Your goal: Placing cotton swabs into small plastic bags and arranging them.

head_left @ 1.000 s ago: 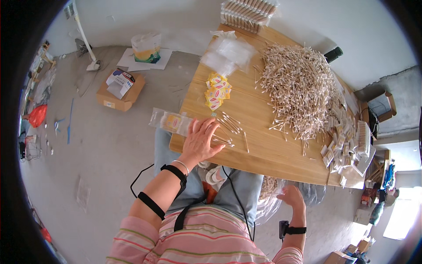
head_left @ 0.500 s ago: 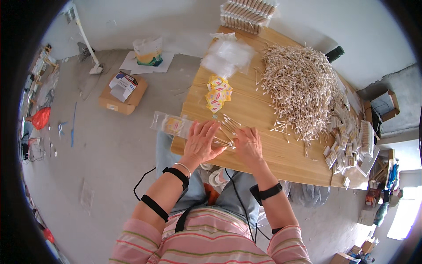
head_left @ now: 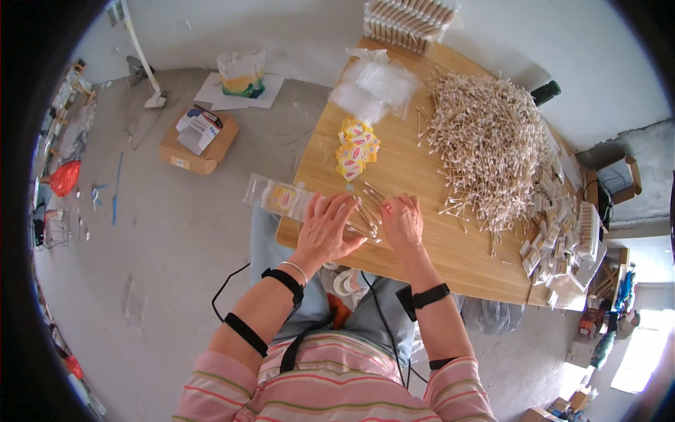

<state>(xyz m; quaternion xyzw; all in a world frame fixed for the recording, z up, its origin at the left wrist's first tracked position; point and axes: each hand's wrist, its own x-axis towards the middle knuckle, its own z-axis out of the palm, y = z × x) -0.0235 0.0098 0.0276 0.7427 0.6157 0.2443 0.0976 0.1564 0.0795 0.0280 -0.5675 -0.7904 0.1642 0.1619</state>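
Several loose cotton swabs (head_left: 365, 211) lie fanned out on the table near its front left edge, between my two hands. My left hand (head_left: 323, 228) rests at their left side, its fingers stretched forward and its thumb apart, touching the swab ends. On their right, my right hand (head_left: 403, 224) has its fingers curled and pinched at a swab; the fingertips are partly hidden. Beside my left hand a clear plastic bag (head_left: 283, 199) with a yellow label card and swabs inside juts past the table's left edge. Yellow label cards (head_left: 356, 149) lie in a loose pile beyond my hands.
A big heap of cotton swabs (head_left: 489, 144) covers the table's right half, with filled packs (head_left: 559, 243) beside it. Flat clear bags (head_left: 373, 88) and stacked packs (head_left: 408, 24) sit at the back. A cardboard box (head_left: 199, 141) stands on the floor at left.
My right hand has curled its fingers in and tightened at the swabs. My left hand stays nearly in place. The view has shifted slightly.
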